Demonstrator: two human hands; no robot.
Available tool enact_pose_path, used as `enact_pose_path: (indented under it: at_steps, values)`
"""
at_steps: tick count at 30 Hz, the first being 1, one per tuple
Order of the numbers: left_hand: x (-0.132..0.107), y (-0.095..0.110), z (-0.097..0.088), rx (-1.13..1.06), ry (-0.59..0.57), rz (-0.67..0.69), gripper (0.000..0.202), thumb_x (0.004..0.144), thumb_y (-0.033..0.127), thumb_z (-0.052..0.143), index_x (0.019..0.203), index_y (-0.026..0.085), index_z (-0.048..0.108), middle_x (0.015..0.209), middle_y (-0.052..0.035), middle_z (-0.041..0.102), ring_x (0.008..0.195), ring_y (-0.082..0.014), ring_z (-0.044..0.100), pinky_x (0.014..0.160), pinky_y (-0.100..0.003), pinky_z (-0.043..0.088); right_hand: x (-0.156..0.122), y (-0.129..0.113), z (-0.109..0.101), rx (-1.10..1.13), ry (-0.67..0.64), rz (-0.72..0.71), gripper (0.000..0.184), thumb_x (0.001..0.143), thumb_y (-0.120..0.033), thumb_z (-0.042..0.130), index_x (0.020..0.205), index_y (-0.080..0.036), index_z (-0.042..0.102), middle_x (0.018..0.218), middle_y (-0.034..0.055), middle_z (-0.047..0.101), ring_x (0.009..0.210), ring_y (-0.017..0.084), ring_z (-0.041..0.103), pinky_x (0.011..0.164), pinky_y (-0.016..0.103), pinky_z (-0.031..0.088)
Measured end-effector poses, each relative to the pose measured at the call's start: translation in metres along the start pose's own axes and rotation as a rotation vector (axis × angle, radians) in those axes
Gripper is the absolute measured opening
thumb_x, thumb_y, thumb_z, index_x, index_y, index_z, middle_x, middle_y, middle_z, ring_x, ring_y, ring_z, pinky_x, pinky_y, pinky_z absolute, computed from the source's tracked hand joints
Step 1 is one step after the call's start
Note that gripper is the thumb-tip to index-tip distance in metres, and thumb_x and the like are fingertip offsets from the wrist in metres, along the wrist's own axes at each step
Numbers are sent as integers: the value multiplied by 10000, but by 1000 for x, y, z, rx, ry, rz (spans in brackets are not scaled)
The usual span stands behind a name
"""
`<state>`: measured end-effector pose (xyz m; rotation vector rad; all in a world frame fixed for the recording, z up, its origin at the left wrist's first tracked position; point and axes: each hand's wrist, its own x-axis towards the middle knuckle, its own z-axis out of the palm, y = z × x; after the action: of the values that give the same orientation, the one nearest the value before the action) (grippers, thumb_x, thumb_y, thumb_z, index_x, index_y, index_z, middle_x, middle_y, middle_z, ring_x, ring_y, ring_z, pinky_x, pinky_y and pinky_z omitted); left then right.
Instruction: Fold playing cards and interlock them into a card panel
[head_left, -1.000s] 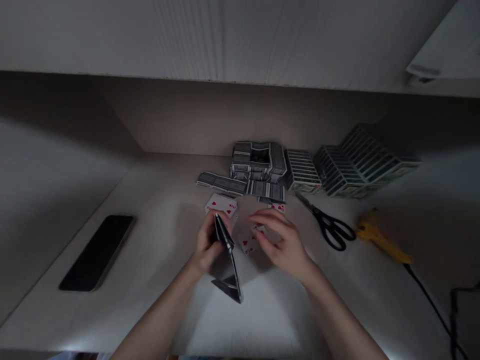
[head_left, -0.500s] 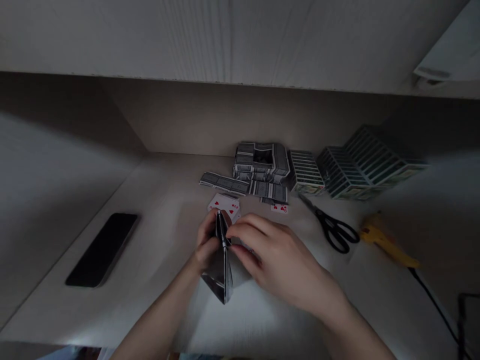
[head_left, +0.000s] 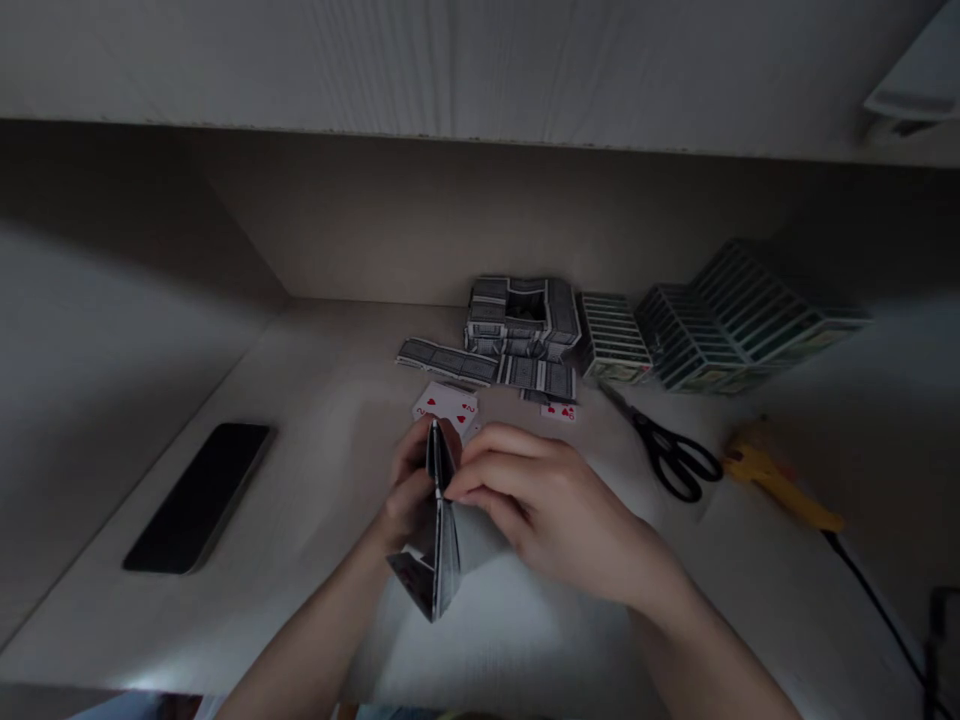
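Before me my left hand (head_left: pixel 407 478) grips a folded piece of joined playing cards (head_left: pixel 442 560) from its left side. The piece stands on edge, with its long edges facing up at me. From the right, my right hand (head_left: pixel 555 500) pinches the upper edge of the same piece between thumb and fingers. Just beyond the hands lies a stack of loose cards (head_left: pixel 448 402), a two of hearts face up on top. Behind it are a flat strip of joined cards (head_left: pixel 446 360) and a shorter card strip (head_left: pixel 538 376).
A box-like card structure (head_left: pixel 523 315) with a square opening stands at the back. Right of it are several stepped card blocks (head_left: pixel 750 310). Black-handled scissors (head_left: pixel 671 450) and a corded yellow glue gun (head_left: pixel 780 480) lie at right, a phone (head_left: pixel 199 498) at left. A shelf (head_left: pixel 480 70) overhangs.
The folded card piece has tilted, its near end swinging slightly left and its lower flap showing wider. My right fingers have shifted a little left along its edge. The view has moved slightly.
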<state>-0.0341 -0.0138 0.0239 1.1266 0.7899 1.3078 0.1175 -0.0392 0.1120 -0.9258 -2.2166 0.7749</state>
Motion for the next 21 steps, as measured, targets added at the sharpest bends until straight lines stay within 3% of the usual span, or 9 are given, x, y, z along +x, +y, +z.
enact_pose_path:
  at_steps: [7, 16, 21]
  values:
    - [-2, 2, 3, -41, -73, 71, 130, 580, 246, 543, 633, 190, 437, 544, 24, 380, 506, -113, 313, 462, -260, 236, -1, 4, -3, 10, -24, -21, 243, 796, -52, 413, 828, -211, 593, 866, -7, 584, 765, 95, 558, 667, 213, 432]
    - [-2, -1, 2, -11, -29, 56, 145, 627, 257, 552, 622, 184, 428, 544, 28, 387, 507, -104, 321, 462, -251, 232, -1, -3, -2, 15, -24, 12, 188, 785, -91, 481, 857, -218, 599, 878, -5, 595, 775, 98, 566, 682, 206, 441]
    - [-5, -6, 1, 178, 47, 97, 74, 675, 227, 461, 625, 188, 423, 559, 30, 391, 524, -111, 335, 488, -253, 268, -3, -9, 0, -7, -26, 29, 146, 793, -123, 484, 849, -199, 596, 853, 4, 600, 752, 95, 566, 666, 204, 445]
